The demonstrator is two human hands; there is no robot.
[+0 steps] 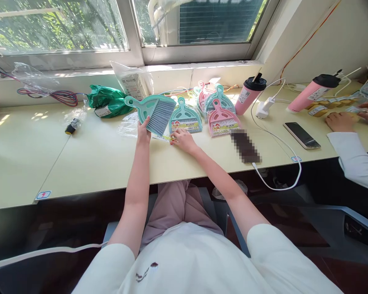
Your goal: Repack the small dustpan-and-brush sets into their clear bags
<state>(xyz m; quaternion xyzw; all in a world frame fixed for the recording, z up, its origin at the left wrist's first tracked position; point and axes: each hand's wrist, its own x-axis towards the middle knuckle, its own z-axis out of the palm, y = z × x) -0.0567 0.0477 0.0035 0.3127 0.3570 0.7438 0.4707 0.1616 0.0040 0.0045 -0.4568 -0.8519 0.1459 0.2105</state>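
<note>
My left hand (143,131) is closed on the lower edge of a mint-green mini dustpan and brush set (158,112), tilted above the table with its grey bristles facing me. My right hand (184,141) is beside it, fingers curled at the end of a printed paper label (163,138) that reaches under the dustpan. The fingertips seem to pinch that label. Just beyond my right hand lies another green dustpan set (185,116) with a printed card. A pink dustpan set (222,118) lies to its right, before more green and pink sets.
A green plastic bag (107,102) and clear wrapping (131,81) lie at the back left. Pink cups (247,96) stand right, near a white charger (264,108), a cable and a phone (301,135). Another person's hands (342,121) work at far right. The table's front edge is near me.
</note>
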